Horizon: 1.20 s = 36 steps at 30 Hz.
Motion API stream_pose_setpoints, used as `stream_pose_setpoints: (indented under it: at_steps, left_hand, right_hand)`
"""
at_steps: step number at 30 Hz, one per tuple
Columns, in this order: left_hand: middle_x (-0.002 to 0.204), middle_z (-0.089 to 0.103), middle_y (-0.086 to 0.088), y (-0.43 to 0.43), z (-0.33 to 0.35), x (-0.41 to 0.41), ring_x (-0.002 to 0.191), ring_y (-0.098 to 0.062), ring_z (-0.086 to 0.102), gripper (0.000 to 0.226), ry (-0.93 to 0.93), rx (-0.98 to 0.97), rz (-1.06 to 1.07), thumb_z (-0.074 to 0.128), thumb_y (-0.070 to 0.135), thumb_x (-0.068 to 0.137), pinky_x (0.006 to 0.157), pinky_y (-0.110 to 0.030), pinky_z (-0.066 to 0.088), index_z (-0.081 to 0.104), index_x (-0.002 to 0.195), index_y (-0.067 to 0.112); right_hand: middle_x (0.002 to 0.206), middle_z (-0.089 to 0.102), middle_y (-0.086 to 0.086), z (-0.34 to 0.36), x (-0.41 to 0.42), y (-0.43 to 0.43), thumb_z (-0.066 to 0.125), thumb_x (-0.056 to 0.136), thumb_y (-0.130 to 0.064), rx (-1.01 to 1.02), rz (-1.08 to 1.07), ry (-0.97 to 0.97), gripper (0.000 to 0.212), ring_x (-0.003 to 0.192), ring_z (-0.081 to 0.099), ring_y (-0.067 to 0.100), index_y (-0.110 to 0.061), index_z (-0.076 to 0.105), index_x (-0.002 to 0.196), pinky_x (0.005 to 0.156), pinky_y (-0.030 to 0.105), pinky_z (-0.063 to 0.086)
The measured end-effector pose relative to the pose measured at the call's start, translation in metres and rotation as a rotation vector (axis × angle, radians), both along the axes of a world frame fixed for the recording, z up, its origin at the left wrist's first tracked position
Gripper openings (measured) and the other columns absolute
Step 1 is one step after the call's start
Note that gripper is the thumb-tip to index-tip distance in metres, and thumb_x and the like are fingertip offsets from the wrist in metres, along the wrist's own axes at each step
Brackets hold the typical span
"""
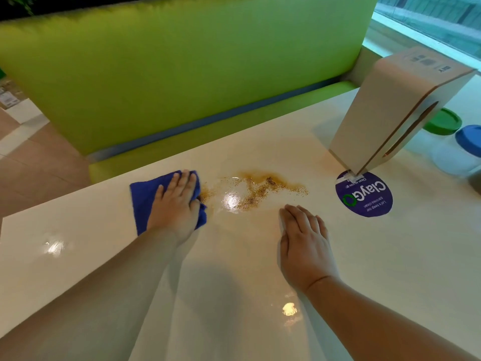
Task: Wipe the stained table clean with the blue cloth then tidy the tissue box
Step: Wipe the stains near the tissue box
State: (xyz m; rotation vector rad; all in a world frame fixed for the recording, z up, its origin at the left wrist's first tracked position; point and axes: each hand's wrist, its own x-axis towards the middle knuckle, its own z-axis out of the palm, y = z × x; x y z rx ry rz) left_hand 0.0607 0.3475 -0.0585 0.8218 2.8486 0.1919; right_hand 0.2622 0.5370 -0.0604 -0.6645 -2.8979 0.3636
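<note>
The left hand (177,204) presses flat on the blue cloth (145,199) at the stain's (260,188) left edge; the right hand (304,241) rests open on the table (390,256). Sweep rightward with even pressure, gathering grit, stopping short of the tissue box (385,105), which stands on end far right.

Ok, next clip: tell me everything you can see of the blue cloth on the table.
The deep blue cloth, soft like microfibre towelling, lies bunched flat on the glossy white table, near its far edge. The left hand presses it down with straight fingers and covers its right half. Blue shows left of the hand and in a fold beside the thumb. The cloth's right edge meets the left end of the brown speckled stain.
</note>
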Motion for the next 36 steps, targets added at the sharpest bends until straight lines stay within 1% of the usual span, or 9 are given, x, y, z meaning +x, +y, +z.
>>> stream_pose_setpoints:
  at_steps: [2,4,8,14,18,24,29,33,36]
  left_hand:
    - [0.156,-0.016,0.015,-0.003,-0.001,0.006,0.142,-0.003,-0.015,0.057,0.004,-0.024,-0.183,0.008,0.038,0.094,0.117,-0.033,-0.005,-0.008,0.149,0.029]
    - [0.154,-0.018,0.018,-0.013,-0.002,0.0,0.141,-0.001,-0.016,0.061,0.013,-0.046,-0.24,0.004,0.04,0.089,0.117,-0.032,-0.005,-0.011,0.148,0.031]
    - [0.157,-0.012,0.013,-0.011,-0.003,-0.004,0.145,-0.006,-0.01,0.055,0.04,-0.013,-0.03,0.012,0.034,0.098,0.119,-0.036,-0.002,-0.007,0.149,0.028]
    - [0.155,-0.015,0.017,-0.021,-0.003,0.011,0.141,-0.001,-0.015,0.066,0.032,-0.037,-0.213,-0.006,0.046,0.084,0.117,-0.032,-0.004,-0.01,0.148,0.03]
    - [0.158,-0.01,0.011,-0.014,-0.001,0.007,0.145,-0.008,-0.01,0.055,0.026,-0.015,0.05,0.011,0.035,0.098,0.118,-0.037,-0.003,-0.005,0.15,0.026]
    - [0.156,-0.017,0.015,-0.023,-0.002,0.027,0.143,-0.004,-0.015,0.069,0.046,-0.073,-0.192,-0.011,0.046,0.081,0.117,-0.035,-0.003,-0.012,0.148,0.028]
    - [0.157,-0.012,0.013,-0.008,0.0,0.035,0.145,-0.008,-0.012,0.056,0.025,-0.011,0.012,0.01,0.037,0.097,0.118,-0.039,-0.003,-0.007,0.149,0.027]
    - [0.156,-0.017,0.015,-0.018,-0.002,0.047,0.143,-0.005,-0.016,0.066,0.043,-0.054,-0.154,-0.006,0.045,0.085,0.118,-0.038,-0.005,-0.012,0.148,0.028]
    - [0.157,-0.014,0.015,-0.032,0.0,0.031,0.143,-0.004,-0.014,0.061,0.026,-0.034,-0.077,0.002,0.043,0.091,0.117,-0.036,-0.005,-0.01,0.148,0.029]
  right_hand:
    - [0.141,0.046,0.0,0.0,0.0,0.0,0.029,0.088,-0.027,-0.003,0.001,0.002,0.054,0.135,0.033,0.02,-0.014,0.048,0.137,0.114,0.044,0.023]
    - [0.141,0.046,-0.001,0.001,0.001,0.0,0.029,0.088,-0.026,0.001,-0.001,0.002,0.054,0.135,0.033,0.019,-0.015,0.047,0.137,0.114,0.043,0.023]
    - [0.141,0.045,-0.001,0.0,0.0,0.0,0.03,0.088,-0.026,0.0,0.0,0.001,0.053,0.135,0.033,0.019,-0.015,0.047,0.137,0.114,0.043,0.023]
    - [0.141,0.045,-0.001,0.0,0.0,0.0,0.028,0.088,-0.027,-0.006,-0.003,0.002,0.055,0.135,0.033,0.019,-0.015,0.046,0.138,0.114,0.043,0.023]
    - [0.142,0.044,-0.001,-0.001,0.001,0.001,0.028,0.088,-0.027,-0.001,0.004,-0.006,0.054,0.135,0.033,0.02,-0.015,0.045,0.138,0.114,0.044,0.023]
    - [0.142,0.045,-0.001,-0.001,0.001,0.0,0.033,0.09,-0.024,-0.01,0.004,0.003,0.051,0.135,0.033,0.02,-0.015,0.046,0.138,0.114,0.045,0.023]
    - [0.14,0.046,0.001,-0.001,0.001,0.0,0.036,0.09,-0.023,-0.003,0.002,0.02,0.049,0.134,0.035,0.021,-0.014,0.047,0.137,0.113,0.046,0.024]
    - [0.14,0.046,0.001,-0.001,0.002,0.0,0.037,0.09,-0.023,-0.001,0.001,0.021,0.049,0.134,0.034,0.021,-0.013,0.047,0.136,0.114,0.045,0.023]
    - [0.14,0.046,0.0,0.0,0.0,0.0,0.034,0.09,-0.024,0.002,-0.002,0.02,0.05,0.134,0.034,0.021,-0.014,0.048,0.136,0.114,0.045,0.024]
